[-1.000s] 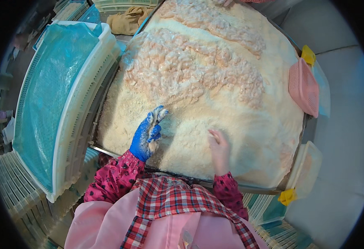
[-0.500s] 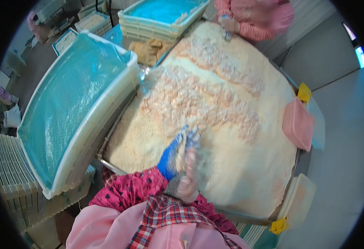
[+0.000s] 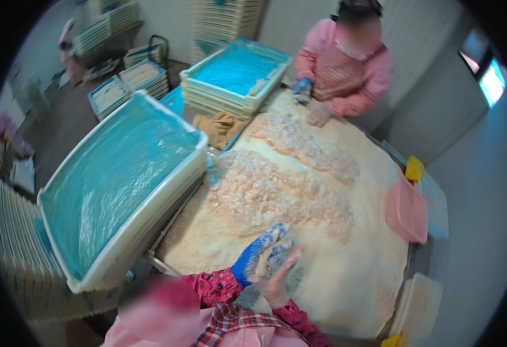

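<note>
- The left hand (image 3: 260,250), in a blue glove dusted with crumbs, and the bare right hand (image 3: 280,276) are pressed together palm to palm just above the near edge of the crumb bed (image 3: 346,272). Whether a piece is clamped between them cannot be told.
- The battered pieces (image 3: 276,194) lie in a pale pink band just beyond the hands, with a second band (image 3: 305,144) farther off, near the co-worker.
- To do this well, I judge the palms should press evenly and stay low over the crumbs, so loose coating falls back into the bed and not over the rim.
- The metal rim of the table (image 3: 164,267) runs close on the left of the hands; the crumbs thin out there.
- A large tray lined with blue film (image 3: 120,173) sits just left of that rim, tilted, well within reach.
- On the right edge lie a pink scoop (image 3: 407,211) and a white tub (image 3: 421,301); the wide plain crumbs between them and the hands give the most open room.
- A co-worker (image 3: 346,63) stands at the far side, both hands on the bed, well apart from the near hands.
</note>
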`<act>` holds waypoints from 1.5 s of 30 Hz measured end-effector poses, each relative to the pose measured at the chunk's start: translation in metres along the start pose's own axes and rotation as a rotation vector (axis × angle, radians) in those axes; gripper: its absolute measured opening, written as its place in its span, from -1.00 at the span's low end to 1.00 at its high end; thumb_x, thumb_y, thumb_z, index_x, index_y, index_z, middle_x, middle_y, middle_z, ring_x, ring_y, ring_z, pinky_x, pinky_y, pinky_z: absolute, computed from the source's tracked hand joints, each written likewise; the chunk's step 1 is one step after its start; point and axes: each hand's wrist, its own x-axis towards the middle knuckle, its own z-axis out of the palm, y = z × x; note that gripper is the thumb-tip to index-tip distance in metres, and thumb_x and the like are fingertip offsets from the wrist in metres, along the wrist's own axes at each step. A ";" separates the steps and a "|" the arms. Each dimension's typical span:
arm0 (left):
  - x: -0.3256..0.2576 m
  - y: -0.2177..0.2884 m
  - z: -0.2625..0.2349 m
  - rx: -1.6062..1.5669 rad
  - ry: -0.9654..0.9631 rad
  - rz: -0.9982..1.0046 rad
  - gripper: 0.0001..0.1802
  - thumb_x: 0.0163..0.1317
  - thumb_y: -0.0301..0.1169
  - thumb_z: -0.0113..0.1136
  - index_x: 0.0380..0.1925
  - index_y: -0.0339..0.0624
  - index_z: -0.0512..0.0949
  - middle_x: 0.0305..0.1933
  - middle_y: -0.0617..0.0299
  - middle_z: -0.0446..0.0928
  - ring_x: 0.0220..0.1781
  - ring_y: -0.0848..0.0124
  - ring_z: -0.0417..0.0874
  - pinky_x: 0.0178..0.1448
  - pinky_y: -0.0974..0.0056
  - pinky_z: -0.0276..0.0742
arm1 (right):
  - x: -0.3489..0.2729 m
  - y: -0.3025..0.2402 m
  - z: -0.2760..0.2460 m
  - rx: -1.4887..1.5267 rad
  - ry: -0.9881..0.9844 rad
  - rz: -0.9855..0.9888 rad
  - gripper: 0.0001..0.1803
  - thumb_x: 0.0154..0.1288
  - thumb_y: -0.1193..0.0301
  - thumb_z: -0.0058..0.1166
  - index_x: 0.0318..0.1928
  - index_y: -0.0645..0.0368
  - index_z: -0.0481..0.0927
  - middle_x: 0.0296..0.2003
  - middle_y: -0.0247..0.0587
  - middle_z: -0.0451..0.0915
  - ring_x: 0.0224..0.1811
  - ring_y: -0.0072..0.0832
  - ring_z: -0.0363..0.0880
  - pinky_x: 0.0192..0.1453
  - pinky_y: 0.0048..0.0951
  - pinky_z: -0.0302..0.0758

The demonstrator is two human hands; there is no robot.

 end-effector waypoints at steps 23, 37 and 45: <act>-0.024 0.004 -0.033 1.328 -0.242 0.157 -0.30 0.26 -0.24 0.03 0.33 -0.24 0.06 0.46 -0.02 -0.13 0.47 0.18 -0.05 0.45 0.18 -0.13 | -0.004 -0.012 0.033 0.314 0.243 0.099 -0.15 0.32 -0.21 -0.68 0.41 0.10 -0.34 0.42 0.01 -0.37 0.45 0.03 -0.45 0.41 0.07 -0.48; -0.021 -0.064 -0.047 0.690 -0.108 0.314 -0.22 0.31 -0.09 -0.15 0.35 -0.33 -0.15 0.47 0.03 -0.19 0.49 0.24 -0.15 0.48 0.18 -0.27 | -0.007 -0.024 0.012 0.306 0.173 0.234 -0.14 0.36 -0.14 -0.59 0.37 0.36 -0.19 0.39 0.15 -0.24 0.45 0.00 -0.36 0.44 -0.06 -0.37; -0.017 -0.039 -0.034 0.845 -0.201 0.181 -0.20 0.33 0.00 -0.20 0.37 -0.27 -0.17 0.48 0.10 -0.21 0.50 0.26 -0.20 0.48 0.19 -0.31 | 0.001 -0.018 0.016 0.313 0.246 0.030 -0.10 0.31 -0.21 -0.63 0.39 0.27 -0.22 0.40 0.12 -0.26 0.46 0.00 -0.37 0.44 -0.03 -0.39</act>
